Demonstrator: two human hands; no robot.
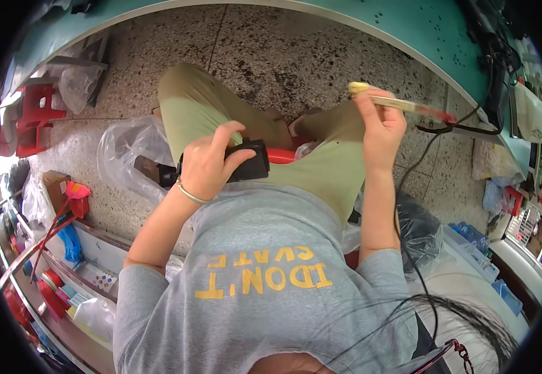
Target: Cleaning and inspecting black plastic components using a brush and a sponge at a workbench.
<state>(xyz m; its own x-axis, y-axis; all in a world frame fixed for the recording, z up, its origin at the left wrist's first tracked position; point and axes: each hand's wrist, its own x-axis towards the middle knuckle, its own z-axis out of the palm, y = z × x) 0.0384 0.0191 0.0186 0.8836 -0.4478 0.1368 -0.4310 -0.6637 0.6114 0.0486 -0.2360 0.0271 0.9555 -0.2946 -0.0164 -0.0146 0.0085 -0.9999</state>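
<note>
In my left hand (203, 167) is a black boxy object (255, 161), gripped between thumb and fingers above my lap; its exact kind does not show. A bracelet circles that wrist. My right hand (383, 138) is raised to the right, over my knee. Its fingers pinch a slim pale stick (402, 105) that looks like a brush, with a yellow end on the left and a reddish end on the right. The two hands are well apart, and the stick does not touch the black object.
A clear plastic bag (124, 153) lies left of my legs. Green tabletops (402, 31) curve along the far side, with a black cable (416, 165) hanging at right. Red stools (34, 118) stand far left, shelving (46, 262) lower left. A dark plastic bag (417, 230) sits at right.
</note>
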